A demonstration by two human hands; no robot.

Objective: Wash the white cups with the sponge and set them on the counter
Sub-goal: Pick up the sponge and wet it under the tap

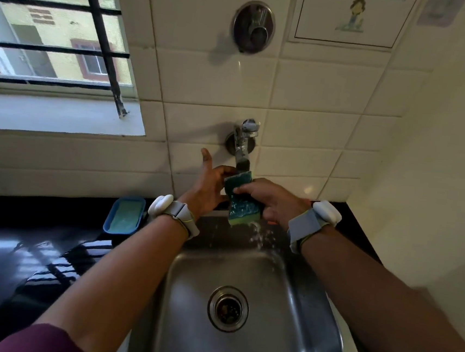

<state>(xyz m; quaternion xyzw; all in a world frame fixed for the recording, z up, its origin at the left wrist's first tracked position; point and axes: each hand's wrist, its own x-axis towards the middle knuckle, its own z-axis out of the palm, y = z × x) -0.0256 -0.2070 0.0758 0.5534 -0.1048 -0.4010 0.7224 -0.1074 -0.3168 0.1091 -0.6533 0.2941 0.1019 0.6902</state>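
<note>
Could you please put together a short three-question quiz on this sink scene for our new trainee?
1. True or false: a white cup sits in the sink.
2. Which hand grips the sponge around its middle? A) left hand B) right hand C) neither
3. Fill in: the blue soap dish stands on the black counter to the ____ of the sink.

Key
1. False: the basin shows only the drain, and no cup is in view.
2. B: the right hand wraps it under the tap, while the left hand supports it with the thumb raised.
3. left
</note>
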